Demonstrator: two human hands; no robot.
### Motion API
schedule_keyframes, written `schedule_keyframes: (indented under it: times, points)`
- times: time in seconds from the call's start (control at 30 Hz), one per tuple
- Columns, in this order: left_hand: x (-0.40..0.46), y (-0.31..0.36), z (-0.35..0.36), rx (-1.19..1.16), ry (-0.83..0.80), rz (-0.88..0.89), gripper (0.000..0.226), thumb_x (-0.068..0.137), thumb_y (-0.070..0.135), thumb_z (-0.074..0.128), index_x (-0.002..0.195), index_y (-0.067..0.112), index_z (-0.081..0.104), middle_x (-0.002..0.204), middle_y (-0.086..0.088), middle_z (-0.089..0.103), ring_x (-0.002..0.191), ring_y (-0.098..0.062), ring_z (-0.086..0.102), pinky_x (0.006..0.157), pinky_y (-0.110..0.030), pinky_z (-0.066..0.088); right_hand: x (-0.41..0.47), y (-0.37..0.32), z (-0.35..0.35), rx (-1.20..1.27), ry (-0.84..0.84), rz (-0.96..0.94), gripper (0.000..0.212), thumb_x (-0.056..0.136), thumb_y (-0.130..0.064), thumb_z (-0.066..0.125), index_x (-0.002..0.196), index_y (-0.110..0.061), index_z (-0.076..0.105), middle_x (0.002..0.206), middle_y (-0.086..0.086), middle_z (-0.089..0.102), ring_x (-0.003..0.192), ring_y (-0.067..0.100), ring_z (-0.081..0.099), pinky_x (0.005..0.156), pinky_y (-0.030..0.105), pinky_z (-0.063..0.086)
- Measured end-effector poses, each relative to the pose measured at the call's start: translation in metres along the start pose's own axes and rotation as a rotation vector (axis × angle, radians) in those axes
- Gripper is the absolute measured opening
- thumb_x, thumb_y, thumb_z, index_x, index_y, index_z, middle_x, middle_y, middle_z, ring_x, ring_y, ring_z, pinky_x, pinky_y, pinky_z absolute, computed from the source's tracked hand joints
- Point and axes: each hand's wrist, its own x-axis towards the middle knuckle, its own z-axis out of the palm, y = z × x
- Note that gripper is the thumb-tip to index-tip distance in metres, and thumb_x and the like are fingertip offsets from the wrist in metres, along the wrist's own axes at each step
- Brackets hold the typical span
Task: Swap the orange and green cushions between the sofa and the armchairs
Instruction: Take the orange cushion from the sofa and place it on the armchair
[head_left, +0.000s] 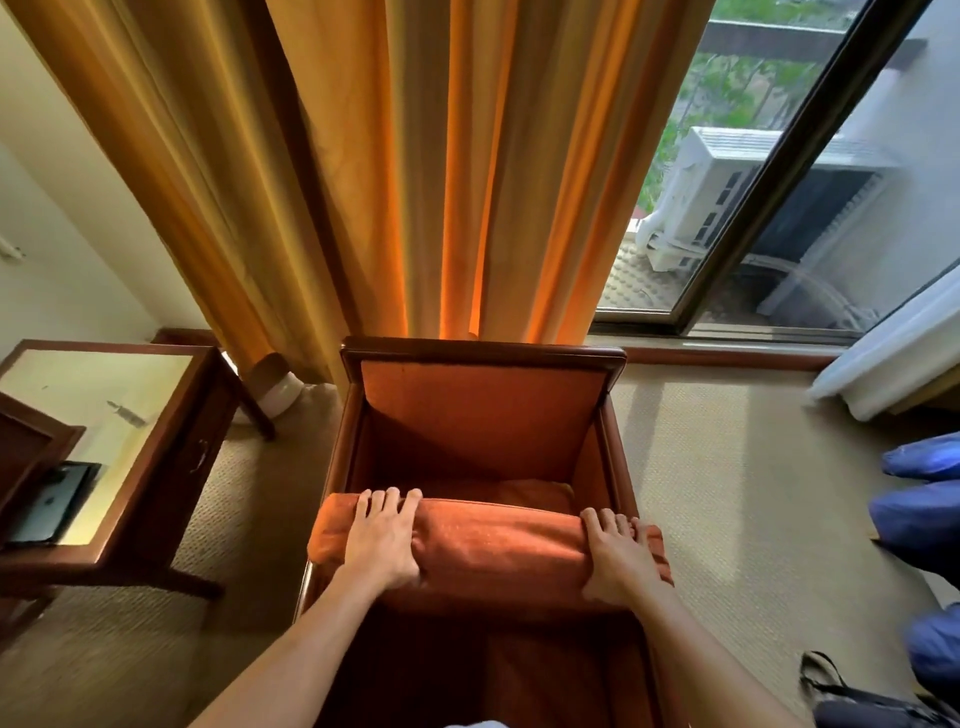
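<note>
While you lean over the armchair (485, 415), both your hands grip the orange cushion (493, 551) at its front edge. Your left hand (382, 540) clamps its left end, fingers curled over the top; your right hand (621, 558) clamps the right end the same way. That cushion is rust-orange, plush and thick, with a rounded front roll that overhangs the chair's wooden frame on both sides. Its back part lies in the seat, between the arms.

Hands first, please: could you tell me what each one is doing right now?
Left hand: closed on the orange cushion.
Right hand: closed on the same cushion.
</note>
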Motion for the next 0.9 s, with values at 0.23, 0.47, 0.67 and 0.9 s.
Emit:
schedule_keyframes:
  times: [0.23,0.47,0.67,0.9]
  points:
    - [-0.004,-0.011,0.015,-0.037,0.113,0.033,0.089,0.051,0.05,0.068,0.132,0.016,0.053,0.121,-0.005,0.057,0.112,-0.027,0.052,0.106,-0.046,0.038,0.01,-0.049,0.014,-0.036,0.055,-0.1,0.115,0.062,-0.052,0.077,0.15,-0.014,0.014,0.15,0.01,0.027,0.144,0.032,0.021,0.118,0.062,-0.002]
    - [0.016,-0.011,0.013,-0.012,0.131,0.088,0.066,0.052,0.048,0.062,0.111,0.019,0.056,0.11,0.0,0.058,0.103,-0.024,0.052,0.095,-0.041,0.04,0.033,-0.044,0.018,0.083,0.13,-0.106,0.083,0.053,-0.041,0.073,0.127,-0.021,0.042,0.127,-0.001,0.051,0.122,0.024,0.045,0.112,0.052,0.028]
    - [0.038,-0.016,-0.032,0.041,0.005,0.168,0.081,0.045,0.072,0.069,0.106,0.021,0.054,0.105,0.006,0.055,0.102,-0.02,0.049,0.094,-0.042,0.038,0.056,-0.029,-0.03,0.112,0.088,-0.207,0.08,0.05,-0.054,0.076,0.115,-0.022,0.041,0.12,-0.003,0.052,0.114,0.021,0.048,0.107,0.053,0.032]
    - [0.058,-0.019,-0.135,0.005,0.129,0.222,0.088,0.044,0.077,0.071,0.112,0.025,0.048,0.107,0.011,0.046,0.103,-0.013,0.042,0.098,-0.039,0.031,0.062,-0.014,-0.137,0.107,0.273,-0.303,0.076,0.048,-0.057,0.076,0.106,-0.023,0.039,0.109,-0.004,0.05,0.105,0.02,0.047,0.093,0.046,0.033]
